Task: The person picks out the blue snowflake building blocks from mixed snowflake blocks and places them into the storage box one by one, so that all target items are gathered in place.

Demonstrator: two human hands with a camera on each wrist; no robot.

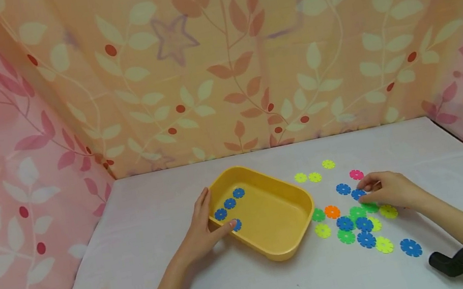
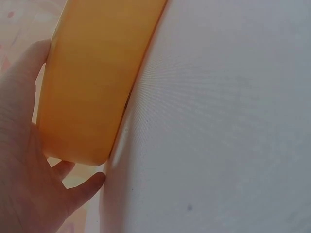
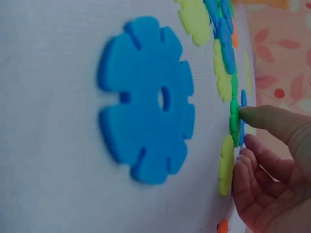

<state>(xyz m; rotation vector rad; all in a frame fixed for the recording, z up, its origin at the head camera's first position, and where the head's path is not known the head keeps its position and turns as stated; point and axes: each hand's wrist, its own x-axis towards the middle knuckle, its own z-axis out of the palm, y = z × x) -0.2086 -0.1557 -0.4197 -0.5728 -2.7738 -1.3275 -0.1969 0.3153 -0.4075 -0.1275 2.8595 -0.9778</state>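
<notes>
Your left hand [image 1: 203,229] grips the tray's [image 1: 267,216] left edge; your right hand [image 1: 392,190] pinches a blue disc [image 1: 356,195]; thumb overlap could drag the green disc [image 1: 370,209].

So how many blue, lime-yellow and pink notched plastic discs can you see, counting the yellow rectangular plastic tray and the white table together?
Blue notched plastic discs: 10 (4 in the yellow rectangular plastic tray, 6 outside it)
Lime-yellow notched plastic discs: 7
Pink notched plastic disc: 1
Total: 18 in view; some overlap, so others may be hidden.
</notes>
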